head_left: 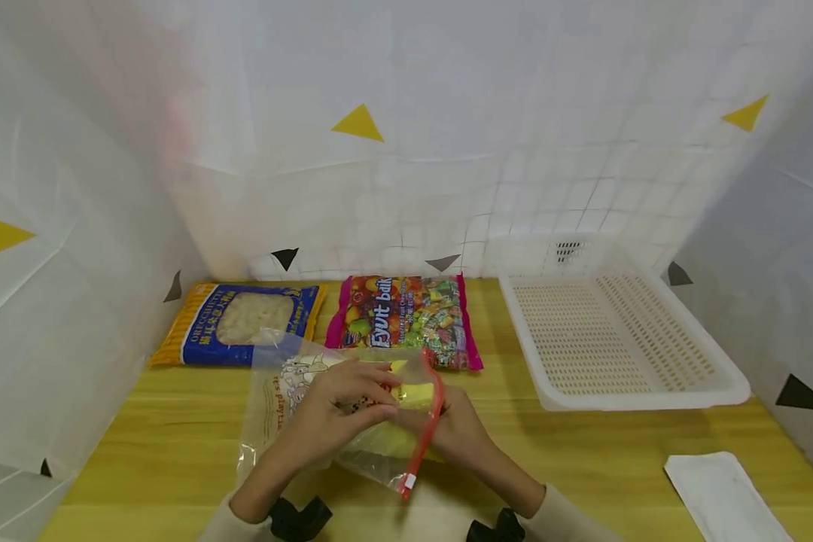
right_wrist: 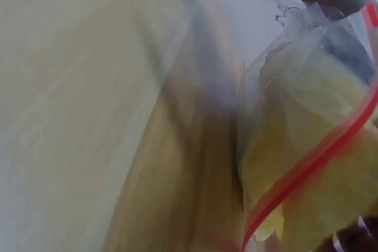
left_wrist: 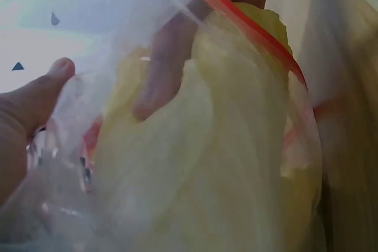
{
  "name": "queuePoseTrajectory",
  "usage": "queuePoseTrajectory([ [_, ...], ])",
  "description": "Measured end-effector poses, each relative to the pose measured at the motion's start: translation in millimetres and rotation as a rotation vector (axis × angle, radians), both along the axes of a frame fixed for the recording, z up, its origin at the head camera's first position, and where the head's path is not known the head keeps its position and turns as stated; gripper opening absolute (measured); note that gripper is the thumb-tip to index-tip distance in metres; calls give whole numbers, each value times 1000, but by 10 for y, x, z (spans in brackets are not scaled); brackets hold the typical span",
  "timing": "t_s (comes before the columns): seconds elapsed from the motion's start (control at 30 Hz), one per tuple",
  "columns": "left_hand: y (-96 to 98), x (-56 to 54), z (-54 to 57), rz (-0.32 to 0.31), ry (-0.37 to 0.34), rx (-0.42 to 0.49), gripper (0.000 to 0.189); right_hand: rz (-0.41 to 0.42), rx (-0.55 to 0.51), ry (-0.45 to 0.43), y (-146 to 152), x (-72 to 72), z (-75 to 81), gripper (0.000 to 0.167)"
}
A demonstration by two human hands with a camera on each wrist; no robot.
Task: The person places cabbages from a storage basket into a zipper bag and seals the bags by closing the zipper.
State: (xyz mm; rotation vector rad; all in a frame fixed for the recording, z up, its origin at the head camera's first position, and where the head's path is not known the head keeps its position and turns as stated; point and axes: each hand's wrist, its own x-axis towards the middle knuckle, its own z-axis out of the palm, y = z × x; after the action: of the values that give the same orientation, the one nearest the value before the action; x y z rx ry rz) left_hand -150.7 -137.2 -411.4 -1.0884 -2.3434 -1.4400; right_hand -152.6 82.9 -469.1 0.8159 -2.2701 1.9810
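A clear zip bag [head_left: 373, 459] with a red zip strip [head_left: 436, 406] and a white slider lies tilted between the hands. Inside it is a yellow packet [left_wrist: 165, 163], its print mostly covered. My left hand [head_left: 348, 399] grips the bag from the left, thumb and fingers curled over the plastic. My right hand [head_left: 461, 429] is at the zip end, with fingers seen through the plastic against the yellow packet, which it appears to hold. In the right wrist view, the red strip crosses in front of the yellow packet [right_wrist: 313, 98]. Part of the right hand is hidden.
Behind the hands lie a blue and yellow pasta bag [head_left: 244, 320] and a pink-edged candy bag [head_left: 406, 320]. A white plastic basket [head_left: 650, 397] stands at the right. A white flat packet [head_left: 725, 497] lies near the front right. White sheeting walls the table [head_left: 176, 452].
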Motion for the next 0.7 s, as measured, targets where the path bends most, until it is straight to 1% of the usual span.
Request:
queuePoseTrajectory([
  [0.07, -19, -15, 10, 7, -12, 10, 8, 42, -9, 42, 4, -1, -6, 22],
  [0.17, -43, -30, 14, 17, -31, -2, 8, 108, 12, 118, 31, 1, -6, 27],
  [0.27, -44, -41, 15, 25, -40, -8, 7, 150, 37, 155, 42, -14, 13, 29],
  [0.33, -30, -39, 23, 18, -32, 8, 8, 129, 73, 193, 24, -36, 24, 30],
  [0.4, -12, -25, 34, 10, -28, 20, 10, 88, 90, 212, -15, -48, 30, 36],
  [0.43, -1, -15, 40, 4, -19, 22, 10, 67, 93, 197, -39, -52, 32, 39],
  [0.5, 15, 5, 47, -5, -15, 26, 10, 23, 89, 130, -80, -51, 37, 44],
  [0.53, 20, 13, 49, -5, -11, 23, 11, 11, 83, 86, -95, -46, 39, 46],
  [0.57, 21, 18, 48, -3, -7, 20, 11, 4, 70, 41, -103, -39, 41, 52],
  [0.6, 20, 19, 46, 1, 2, 19, 11, 9, 55, 7, -106, -37, 41, 54],
  [0.63, 15, 15, 42, 8, 4, 19, 11, 21, 42, -8, -106, -37, 38, 55],
  [0.67, 10, 7, 36, 12, 6, 21, 11, 34, 39, 11, -99, -41, 33, 54],
  [0.7, 3, -4, 31, 15, 10, 22, 11, 59, 42, 50, -89, -49, 25, 51],
])
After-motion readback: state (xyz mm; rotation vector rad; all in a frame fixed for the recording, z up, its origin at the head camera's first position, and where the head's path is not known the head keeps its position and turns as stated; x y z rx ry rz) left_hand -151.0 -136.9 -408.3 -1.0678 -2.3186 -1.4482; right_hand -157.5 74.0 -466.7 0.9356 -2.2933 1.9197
